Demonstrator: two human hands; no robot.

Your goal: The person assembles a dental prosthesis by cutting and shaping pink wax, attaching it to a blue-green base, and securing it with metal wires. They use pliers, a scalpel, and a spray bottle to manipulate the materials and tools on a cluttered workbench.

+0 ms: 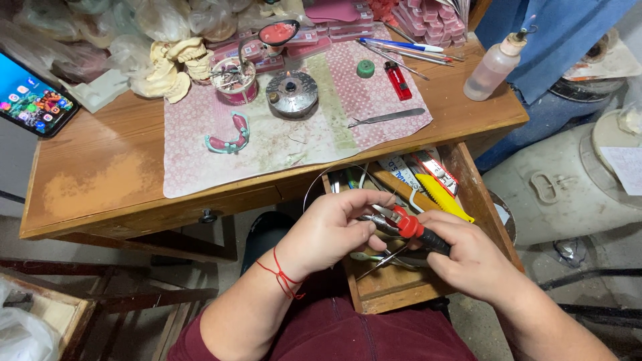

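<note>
The right hand [468, 257] clenches the red-and-black handles of the pliers [404, 227] over the open drawer [394, 287]; the left hand [334, 230] pinches a thin wire [314, 184] at their tip, steadying it; the pink denture [229, 137] waits on the counter [100, 167].

Both hands, left hand [331, 230] and right hand [468, 261], meet over the open drawer [394, 287], pliers [404, 227] between them. Beyond them on the table [100, 174] lies a mat [301, 140] bearing a burner [292, 93], a denture [229, 137] farther left, a lighter [398, 80] to the right. A phone [30, 97] sits far left.
</note>
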